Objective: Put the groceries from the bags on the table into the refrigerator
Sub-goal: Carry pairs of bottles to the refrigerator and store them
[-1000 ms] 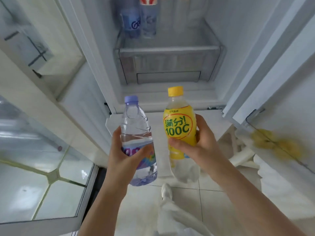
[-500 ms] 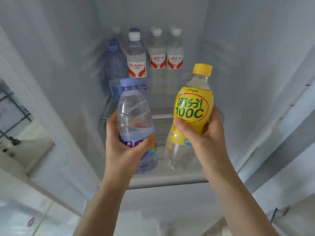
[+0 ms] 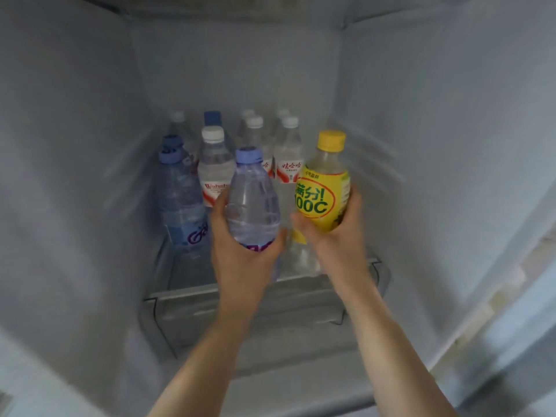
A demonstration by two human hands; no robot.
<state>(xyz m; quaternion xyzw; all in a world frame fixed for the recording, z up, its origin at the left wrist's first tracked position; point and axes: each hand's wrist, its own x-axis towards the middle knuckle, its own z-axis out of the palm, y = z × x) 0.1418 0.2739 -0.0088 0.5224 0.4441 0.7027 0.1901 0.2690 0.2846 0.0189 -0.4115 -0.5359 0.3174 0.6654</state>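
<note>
My left hand (image 3: 240,260) grips a clear water bottle with a lilac cap (image 3: 251,203), held upright inside the open refrigerator. Beside it on the right, my right hand (image 3: 337,239) holds a drink bottle with a yellow cap and yellow label (image 3: 325,188), also upright. Both bottles hover above the glass shelf (image 3: 180,291), just in front of the bottles that stand there. The two held bottles are close together but apart.
Several water bottles stand at the back of the shelf: blue-capped ones (image 3: 180,200) on the left, white-capped red-labelled ones (image 3: 287,164) in the middle. The shelf's right side is bare. White refrigerator walls (image 3: 436,145) close in on both sides.
The view has swung up from the floor and lower drawer to the shelf. Both hands have carried their bottles forward into the refrigerator, closer to the standing bottles.
</note>
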